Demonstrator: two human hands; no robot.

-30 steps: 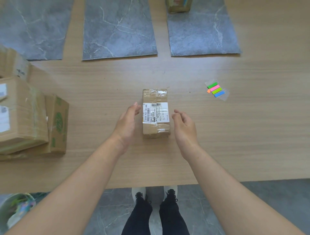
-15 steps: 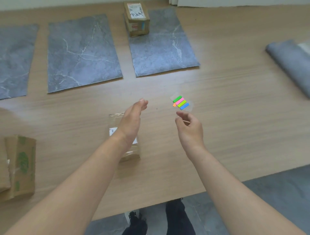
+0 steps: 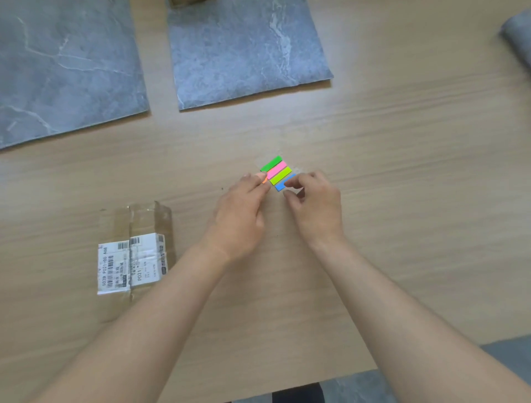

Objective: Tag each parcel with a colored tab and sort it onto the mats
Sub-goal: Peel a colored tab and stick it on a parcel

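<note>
A small set of colored tabs [image 3: 275, 170] in green, pink, lime, blue and orange lies on the wooden table [image 3: 402, 172]. My left hand [image 3: 244, 210] presses its fingertips on the set's left edge, over the orange tab. My right hand [image 3: 313, 204] has curled fingers at the blue tab's end; the pinch itself is partly hidden. A taped cardboard parcel [image 3: 136, 253] with a white shipping label lies flat to the left, untouched.
Two grey marbled mats [image 3: 66, 66] [image 3: 244, 49] lie at the back. Another parcel [image 3: 184, 2] shows at the top edge of the right one. A rolled grey mat [image 3: 517, 37] sits far right. The table's front edge runs below my arms.
Both hands left the parcel and moved right to the tab set. The left hand now presses the set and the right hand's fingers curl at the blue tab. The view shifted right.
</note>
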